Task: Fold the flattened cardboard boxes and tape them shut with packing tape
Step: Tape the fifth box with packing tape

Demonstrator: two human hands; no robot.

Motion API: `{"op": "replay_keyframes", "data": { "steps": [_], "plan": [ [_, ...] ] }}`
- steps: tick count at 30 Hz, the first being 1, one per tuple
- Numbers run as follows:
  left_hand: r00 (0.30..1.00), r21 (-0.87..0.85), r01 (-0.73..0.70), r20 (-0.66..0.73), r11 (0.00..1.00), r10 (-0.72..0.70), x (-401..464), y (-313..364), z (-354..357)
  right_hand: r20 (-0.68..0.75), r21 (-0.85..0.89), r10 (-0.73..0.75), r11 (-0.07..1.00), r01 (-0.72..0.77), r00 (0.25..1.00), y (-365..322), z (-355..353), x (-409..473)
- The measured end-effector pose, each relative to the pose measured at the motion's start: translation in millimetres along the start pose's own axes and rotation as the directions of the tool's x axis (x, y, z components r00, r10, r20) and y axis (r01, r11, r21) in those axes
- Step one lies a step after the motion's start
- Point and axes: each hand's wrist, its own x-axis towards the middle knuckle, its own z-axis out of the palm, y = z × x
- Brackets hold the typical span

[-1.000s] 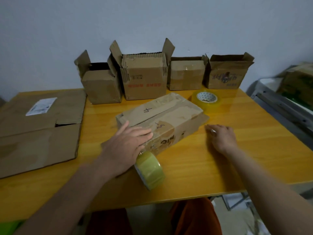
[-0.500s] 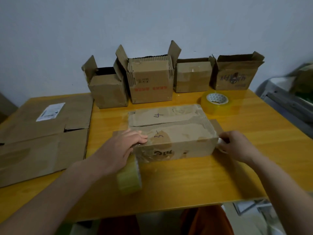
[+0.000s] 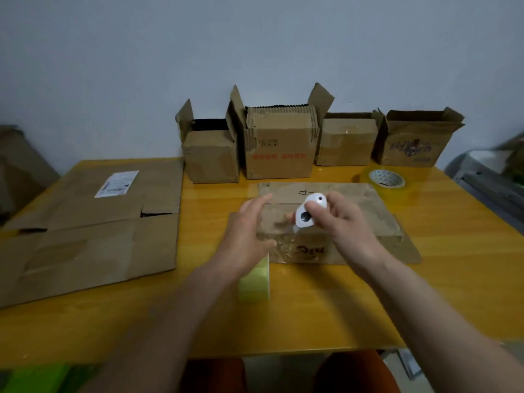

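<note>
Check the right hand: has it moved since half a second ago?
Yes. The right hand has left the box's right end and now sits over the middle of the box, holding a small white tool.

— What did the hands cover?

— The left hand (image 3: 246, 236) screened the near left corner of the taped cardboard box (image 3: 340, 219) and the upper part of the yellow-green tape roll (image 3: 254, 282). The right hand (image 3: 344, 222) hid the lower end of a small white cutter (image 3: 307, 212); its blade could not be made out.

— And the edges?

— The flattened cardboard sheets (image 3: 93, 231) ran off the left edge. A grey object (image 3: 493, 177) at right was blurred and cropped. The red print on the open box (image 3: 279, 156) was too small to read.
</note>
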Motion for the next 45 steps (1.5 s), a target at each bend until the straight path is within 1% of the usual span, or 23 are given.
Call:
{"op": "replay_keyframes", "data": {
  "steps": [2, 3, 4, 5, 6, 7, 9, 12, 14, 16, 18, 25, 27, 31, 33, 35, 37, 39, 40, 41, 42, 44, 45],
  "plan": [
    [0.966, -0.164, 0.109, -0.217, 0.98, -0.143, -17, -10, 2, 0.013, 0.068, 0.04, 0.997, -0.041, 0.999, 6, 24, 4],
    [0.934, -0.27, 0.186, -0.251, 0.945, -0.256, -26, -14, 4, 0.004, 0.081, 0.045, 0.996, -0.045, 0.999, 8, 34, 5],
    [0.906, -0.388, 0.269, -0.209, 0.881, -0.369, -34, -20, 7, -0.017, 0.057, 0.032, 0.998, -0.031, 0.999, 12, 41, 8],
    [0.889, -0.507, 0.32, -0.13, 0.801, -0.438, -40, -24, 10, -0.034, 0.019, 0.014, 1.0, -0.014, 0.999, 14, 48, 9],
    [0.886, -0.598, 0.345, -0.047, 0.724, -0.462, -43, -29, 12, -0.042, -0.014, -0.001, 1.0, 0.0, 0.999, 16, 53, 11],
    [0.888, -0.644, 0.36, 0.016, 0.675, -0.459, -45, -32, 13, -0.033, -0.015, -0.009, 1.0, 0.009, 0.999, 16, 57, 11],
    [0.896, -0.667, 0.377, 0.086, 0.643, -0.436, -46, -39, 14, 0.005, 0.015, -0.045, 0.999, 0.045, 0.999, 17, 64, 10],
    [0.895, -0.617, 0.39, 0.078, 0.684, -0.439, -43, -44, 9, 0.042, 0.009, -0.113, 0.994, 0.113, 0.993, 19, 68, 8],
    [0.886, -0.628, 0.437, 0.177, 0.644, -0.429, -42, -45, 5, 0.055, -0.026, -0.139, 0.99, 0.14, 0.989, 23, 69, 8],
    [0.852, -0.631, 0.518, 0.322, 0.577, -0.413, -41, -47, 1, 0.064, -0.041, -0.142, 0.989, 0.145, 0.988, 27, 69, 9],
    [0.818, -0.612, 0.575, 0.414, 0.544, -0.399, -40, -51, -5, 0.064, -0.051, -0.15, 0.987, 0.154, 0.987, 29, 69, 7],
    [0.732, -0.556, 0.675, 0.587, 0.485, -0.346, -39, -59, -8, 0.045, -0.055, -0.125, 0.99, 0.128, 0.991, 32, 69, 12],
    [0.732, -0.544, 0.674, 0.584, 0.499, -0.352, -40, -58, -6, 0.05, -0.069, -0.121, 0.99, 0.124, 0.991, 32, 69, 13],
    [0.779, -0.463, 0.612, 0.493, 0.641, -0.387, -42, -61, -3, 0.053, -0.115, -0.135, 0.983, 0.141, 0.989, 31, 72, 14],
    [0.776, -0.415, 0.603, 0.503, 0.682, -0.38, -45, -61, -2, 0.048, -0.14, -0.123, 0.982, 0.128, 0.991, 31, 74, 16],
    [0.761, -0.38, 0.61, 0.526, 0.696, -0.379, -49, -60, -3, 0.047, -0.141, -0.107, 0.984, 0.113, 0.993, 30, 74, 18],
    [0.768, -0.336, 0.597, 0.503, 0.729, -0.397, -48, -56, -4, 0.048, -0.133, -0.096, 0.986, 0.102, 0.994, 29, 74, 19],
    [0.803, -0.286, 0.548, 0.442, 0.786, -0.4, -45, -54, -5, 0.045, -0.133, -0.092, 0.986, 0.097, 0.995, 29, 75, 20],
    [0.824, -0.296, 0.527, 0.409, 0.797, -0.393, -43, -53, -4, 0.043, -0.136, -0.093, 0.986, 0.098, 0.995, 29, 75, 20],
    [0.846, -0.342, 0.507, 0.371, 0.791, -0.382, -42, -51, -2, 0.039, -0.135, -0.093, 0.986, 0.098, 0.995, 29, 76, 20],
    [0.863, -0.434, 0.498, 0.334, 0.751, -0.379, -42, -50, 2, 0.034, -0.125, -0.086, 0.988, 0.09, 0.996, 28, 76, 20],
    [0.864, -0.651, 0.49, 0.277, 0.579, -0.42, -44, -49, 10, 0.034, -0.083, -0.058, 0.995, 0.061, 0.998, 25, 74, 21],
    [0.856, -0.717, 0.48, 0.256, 0.505, -0.45, -44, -48, 14, 0.04, -0.067, -0.049, 0.996, 0.052, 0.998, 24, 72, 21]
  ]
}}
